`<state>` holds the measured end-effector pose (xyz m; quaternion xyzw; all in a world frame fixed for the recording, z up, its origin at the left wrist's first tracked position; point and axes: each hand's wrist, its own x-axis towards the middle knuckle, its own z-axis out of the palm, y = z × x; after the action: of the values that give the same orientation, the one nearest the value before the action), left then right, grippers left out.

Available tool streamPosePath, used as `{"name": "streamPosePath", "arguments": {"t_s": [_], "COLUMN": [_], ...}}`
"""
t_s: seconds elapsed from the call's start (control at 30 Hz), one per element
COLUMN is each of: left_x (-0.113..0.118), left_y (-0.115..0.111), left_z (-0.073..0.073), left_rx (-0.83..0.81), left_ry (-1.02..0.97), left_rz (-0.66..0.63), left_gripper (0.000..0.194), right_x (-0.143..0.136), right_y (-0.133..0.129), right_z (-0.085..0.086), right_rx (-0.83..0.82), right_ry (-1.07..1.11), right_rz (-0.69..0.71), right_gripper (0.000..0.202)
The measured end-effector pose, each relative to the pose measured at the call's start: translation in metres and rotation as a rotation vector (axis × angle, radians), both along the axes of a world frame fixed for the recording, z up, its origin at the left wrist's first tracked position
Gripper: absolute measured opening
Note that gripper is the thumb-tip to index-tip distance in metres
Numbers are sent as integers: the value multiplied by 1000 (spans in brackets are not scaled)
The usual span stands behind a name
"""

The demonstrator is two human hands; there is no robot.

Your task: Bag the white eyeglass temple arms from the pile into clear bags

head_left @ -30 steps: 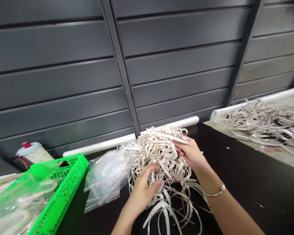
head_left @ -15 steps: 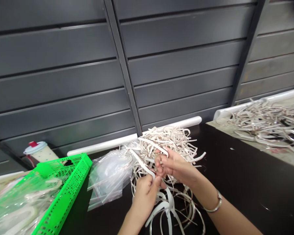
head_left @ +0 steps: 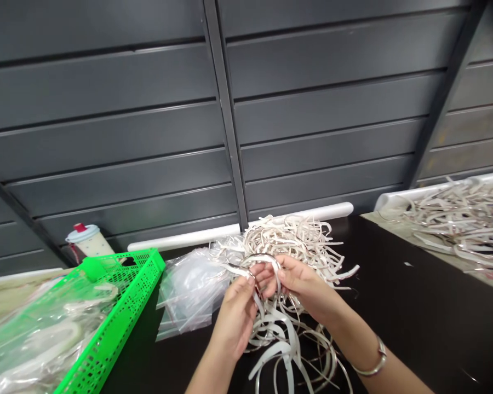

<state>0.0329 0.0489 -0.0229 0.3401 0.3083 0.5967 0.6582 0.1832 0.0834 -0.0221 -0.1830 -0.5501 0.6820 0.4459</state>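
Note:
My left hand [head_left: 237, 309] is closed, thumb and fingers pinching a white strip with a shiny silvery face [head_left: 239, 270]. Close beside it, my right hand [head_left: 304, 282] grips a similar curved strip [head_left: 267, 258], which bends over in an arch between the two hands. Whether the two strips are joined is hidden by the fingers. Behind and below the hands spreads a tangled pile of white and silvery strips [head_left: 296, 235]. Several wider white strips [head_left: 290, 334] hang or lie loosely under my hands.
At left stands a green perforated basket [head_left: 107, 334] holding bagged strips. Flat clear plastic bags [head_left: 189, 290] lie between basket and pile. Behind are a cup with a red-topped lid [head_left: 89, 241] and a grey slatted wall [head_left: 168, 126]. Another strip heap [head_left: 468, 219] lies right on the black table [head_left: 402, 306].
My hands have drawn together, and the strip in the right hand now arches over instead of pointing straight up-left. The whole view has shifted, so surroundings appear further right.

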Motion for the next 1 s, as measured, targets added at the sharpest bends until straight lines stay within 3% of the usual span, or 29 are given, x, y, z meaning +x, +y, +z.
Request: {"name": "streamPosePath", "arguments": {"t_s": [0.23,0.47,0.67,0.77,0.87,1.0], "left_x": [-2,-7,-6,-4,-1,1], "left_y": [-6,-4,-4,-5,-6,-7], "left_z": [2,-3,-4,-4,-4,0], "left_rx": [-24,-11,7,-6,-29,-18], "left_ry": [65,92,142,158,130,60], "left_rz": [-24,-78,8,37,55,132], "left_gripper": [35,42,46,42,31,25], "right_x": [-9,-10,-14,-13,-8,-7], "right_y": [7,14,13,9,7,6], "right_z": [-10,-17,-23,-25,-25,-24], "right_rx": [46,20,110,160,144,49], "right_ry": [-114,-122,-227,-324,-368,-295], "right_rz": [101,133,66,40,123,122], "right_gripper": [34,52,33,44,56,56]}}
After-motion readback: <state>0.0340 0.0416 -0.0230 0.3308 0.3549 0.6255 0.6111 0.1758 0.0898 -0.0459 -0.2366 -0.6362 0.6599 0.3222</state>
